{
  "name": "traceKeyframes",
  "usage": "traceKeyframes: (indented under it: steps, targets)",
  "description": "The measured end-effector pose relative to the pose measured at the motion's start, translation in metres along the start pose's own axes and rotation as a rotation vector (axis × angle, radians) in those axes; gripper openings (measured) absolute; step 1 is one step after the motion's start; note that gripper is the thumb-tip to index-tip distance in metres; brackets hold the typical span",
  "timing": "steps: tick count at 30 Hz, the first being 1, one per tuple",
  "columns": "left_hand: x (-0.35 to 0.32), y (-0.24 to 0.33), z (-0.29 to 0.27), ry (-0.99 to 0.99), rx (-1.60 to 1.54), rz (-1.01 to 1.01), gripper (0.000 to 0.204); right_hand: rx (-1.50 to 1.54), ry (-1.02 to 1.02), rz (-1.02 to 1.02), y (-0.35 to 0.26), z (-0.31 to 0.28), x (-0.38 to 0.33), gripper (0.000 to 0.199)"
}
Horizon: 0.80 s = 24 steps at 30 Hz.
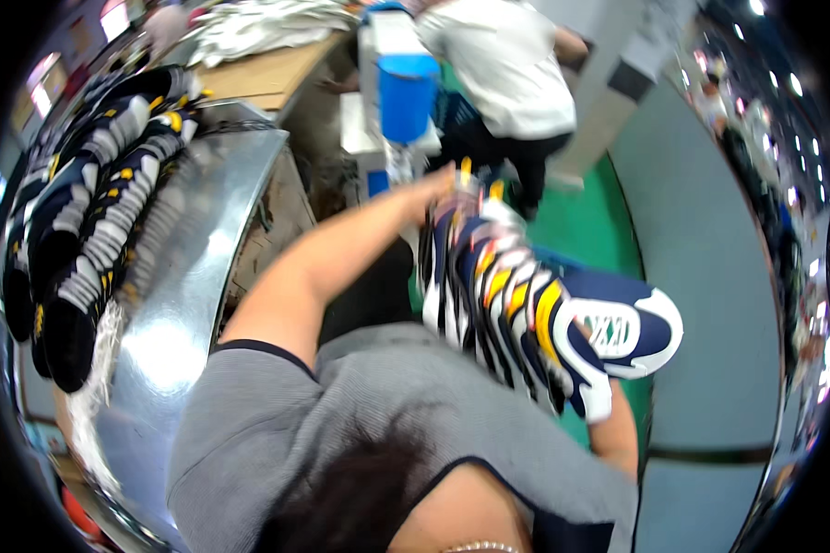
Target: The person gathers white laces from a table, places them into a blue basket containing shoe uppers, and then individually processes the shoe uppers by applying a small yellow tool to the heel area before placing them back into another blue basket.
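A long row of nested shoe uppers [526, 295], navy, white and yellow, is held in front of my body between both hands. My left hand [438, 189] is closed on the far end of the stack, slightly blurred. At the near right end my right hand [609, 415] holds the stack from below and behind, its fingers mostly hidden by the uppers. The nearest upper has a navy and white toe and faces right. More stacks of similar uppers [92, 221] lie on the shiny metal table [184, 304] to my left.
A blue bin [408, 97] stands on white equipment ahead. Beyond it a person in a white shirt [507, 69] bends over. White pieces [258, 28] are heaped on a wooden table [272, 74] at the far left. A grey panel [710, 276] borders the green floor [609, 212] on the right.
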<state>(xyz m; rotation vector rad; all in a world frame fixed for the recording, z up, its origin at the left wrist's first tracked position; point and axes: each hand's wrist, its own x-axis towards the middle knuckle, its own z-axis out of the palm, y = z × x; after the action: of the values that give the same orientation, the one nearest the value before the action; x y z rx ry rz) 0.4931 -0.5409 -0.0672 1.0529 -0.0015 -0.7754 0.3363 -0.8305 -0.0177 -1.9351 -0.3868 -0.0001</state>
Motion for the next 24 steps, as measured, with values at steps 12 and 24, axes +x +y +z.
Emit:
traceKeyframes:
  steps: [12,24]
  targets:
    - [0.113,-0.201,-0.163,0.758,0.143,0.167,0.050,-0.296,-0.377,0.125,0.029,0.065,0.092,0.069]
    - [0.066,-0.126,-0.156,0.387,1.021,-0.180,0.053,-0.521,-0.510,0.151,0.066,0.050,0.123,0.077]
